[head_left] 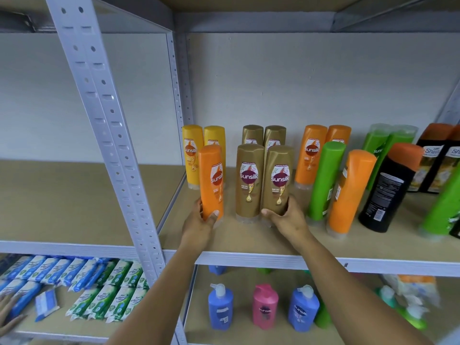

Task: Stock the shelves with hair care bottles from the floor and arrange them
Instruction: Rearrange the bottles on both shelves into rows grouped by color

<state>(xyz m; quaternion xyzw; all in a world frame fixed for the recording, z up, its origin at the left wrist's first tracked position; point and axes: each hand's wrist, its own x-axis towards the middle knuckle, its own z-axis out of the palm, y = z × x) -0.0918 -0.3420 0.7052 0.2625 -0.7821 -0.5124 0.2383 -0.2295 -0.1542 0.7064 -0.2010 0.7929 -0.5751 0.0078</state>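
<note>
L hand fingers clamp orange bottle, R hand fingers clamp gold bottle — aligning front row on shelf, labels fwd.

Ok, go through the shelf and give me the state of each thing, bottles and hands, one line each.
Left hand: grips the front orange Sunsilk bottle, upright on the shelf.
Right hand: holds the right front gold Sunsilk bottle, upright.
Left front gold Sunsilk bottle: upright, label forward.
Yellow Sunsilk bottles: upright at the back.
Green bottle: back label facing out.
Black bottle: back label facing out.
</note>
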